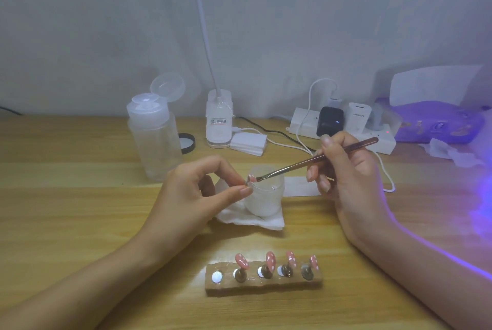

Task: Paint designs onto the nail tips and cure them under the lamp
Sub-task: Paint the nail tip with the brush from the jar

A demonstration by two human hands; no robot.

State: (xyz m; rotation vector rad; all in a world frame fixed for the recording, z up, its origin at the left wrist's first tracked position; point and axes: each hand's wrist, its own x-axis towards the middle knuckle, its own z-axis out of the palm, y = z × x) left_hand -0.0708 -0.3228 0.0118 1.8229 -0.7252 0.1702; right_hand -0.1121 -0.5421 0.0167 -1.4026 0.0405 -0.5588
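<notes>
Nail tip (251, 177): pink, glossy, on a thin metal stem, held near the rim of a frosted jar (266, 202). Left hand (197, 194) fingers pinch the stem. Right hand (346, 170) fingers grip a slim reddish-brown brush (319, 158), bristles touching the tip.

Risks, judged:
- Heavy bristle pressure would smear the presumably wet design.
- The stem may twist in the pinch.
- A slipped thumb would mark the gloss.

Jar stands on crumpled white tissue (255, 220). Nearer, a rough brown block (263, 285) carries four dotted pink tips (270, 260) and one bare silver disc (217, 277). Violet-lit curing lamp (439, 122) sits far right on the wooden worktop (80, 210).
</notes>
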